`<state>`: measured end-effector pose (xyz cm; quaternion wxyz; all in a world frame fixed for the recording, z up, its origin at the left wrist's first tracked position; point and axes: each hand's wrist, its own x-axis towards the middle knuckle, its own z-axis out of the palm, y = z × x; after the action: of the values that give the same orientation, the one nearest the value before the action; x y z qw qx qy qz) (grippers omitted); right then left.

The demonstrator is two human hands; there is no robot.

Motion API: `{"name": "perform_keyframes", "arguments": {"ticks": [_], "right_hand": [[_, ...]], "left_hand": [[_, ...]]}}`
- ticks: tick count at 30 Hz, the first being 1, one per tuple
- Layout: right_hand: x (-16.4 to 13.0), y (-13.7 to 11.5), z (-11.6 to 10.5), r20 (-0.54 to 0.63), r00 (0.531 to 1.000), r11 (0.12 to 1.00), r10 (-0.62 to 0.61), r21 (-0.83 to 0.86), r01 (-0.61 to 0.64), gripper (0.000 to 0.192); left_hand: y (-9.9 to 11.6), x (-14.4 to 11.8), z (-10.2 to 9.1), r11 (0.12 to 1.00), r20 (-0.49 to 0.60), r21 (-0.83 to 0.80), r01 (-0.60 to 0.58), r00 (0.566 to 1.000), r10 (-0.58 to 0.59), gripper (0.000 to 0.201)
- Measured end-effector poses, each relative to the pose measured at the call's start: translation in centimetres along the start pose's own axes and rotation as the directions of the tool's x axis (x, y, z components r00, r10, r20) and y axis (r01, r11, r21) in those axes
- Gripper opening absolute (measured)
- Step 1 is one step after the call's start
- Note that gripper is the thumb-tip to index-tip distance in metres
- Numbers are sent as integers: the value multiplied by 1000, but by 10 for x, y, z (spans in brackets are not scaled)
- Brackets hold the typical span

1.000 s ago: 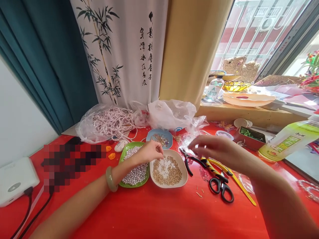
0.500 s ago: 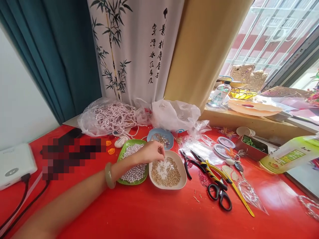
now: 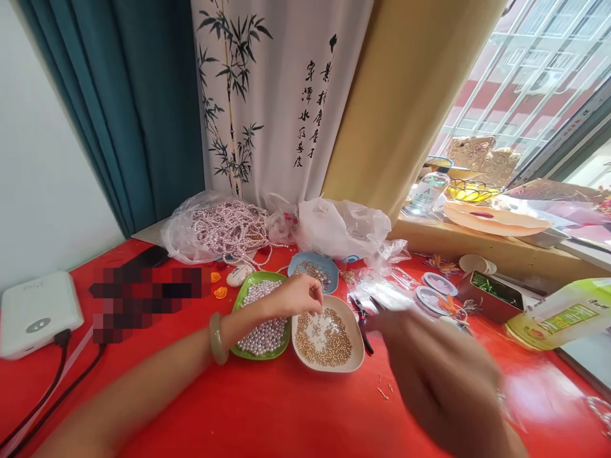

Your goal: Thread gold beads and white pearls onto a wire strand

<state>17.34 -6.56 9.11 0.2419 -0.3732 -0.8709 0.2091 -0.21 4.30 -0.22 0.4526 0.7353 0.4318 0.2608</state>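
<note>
Just under left hand (image 3: 296,296), gold beads (image 3: 324,340)

One head-worn view looks forward and down, close over the red table (image 3: 296,407).

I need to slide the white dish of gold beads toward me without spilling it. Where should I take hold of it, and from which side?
Pinch the bare near rim of the white dish, coming in from the table edge. It sits flat, that lip faces you unobstructed, the left hand hovers over the far rim, the green dish crowds its left and pliers its right.
</note>
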Motion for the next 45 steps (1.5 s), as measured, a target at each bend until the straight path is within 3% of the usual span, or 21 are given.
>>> {"name": "perform_keyframes", "arguments": {"ticks": [3, 5, 9, 15, 18, 24, 29, 34, 38, 42, 45], "right_hand": [[32, 43, 10, -41, 963, 964, 266, -13, -267, 35], [42, 63, 20, 53, 935, 936, 351, 7, -352, 35], [46, 81, 31, 124, 953, 959, 276, 21, -281, 22], [41, 103, 20, 162, 932, 944, 325, -120, -308, 20], [41, 101, 19, 164, 926, 934, 339, -173, -311, 18], [47, 74, 30, 94, 962, 966, 257, -48, -254, 19], [45, 90, 27, 47, 948, 949, 313, -45, -311, 16], [42, 97, 15, 50, 911, 907, 410, 85, -413, 10], [43, 91, 14, 102, 889, 860, 446, 228, -457, 6], [44, 92, 14, 108, 902, 847, 419, 311, -431, 11], [44, 95, 15, 64, 918, 875, 391, 283, -392, 16]], "left_hand": [[-1, 2, 1, 997, 8, -79, -10, 1000, 11, 11], [2, 1, 1, 990, 16, -139, -11, 1000, 13, 9], [11, -1, 0, 970, 15, -242, 9, 1000, -6, 7], [17, -2, -6, 935, -16, -353, 38, 999, -46, 8], [17, -2, -5, 939, -17, -341, 39, 999, -48, 7], [19, -3, -2, 943, -18, -332, 27, 999, -35, 7], [15, 0, -5, 933, -63, -359, 30, 996, -56, 7], [3, 3, -4, 954, 45, -285, 87, 996, -78, 13], [1, 2, -2, 978, 81, -201, 64, 996, -49, 13], [3, 1, -1, 973, 24, -226, 51, 999, -46, 16], [4, 2, -1, 959, -14, -273, 71, 997, -78, 18]]}}
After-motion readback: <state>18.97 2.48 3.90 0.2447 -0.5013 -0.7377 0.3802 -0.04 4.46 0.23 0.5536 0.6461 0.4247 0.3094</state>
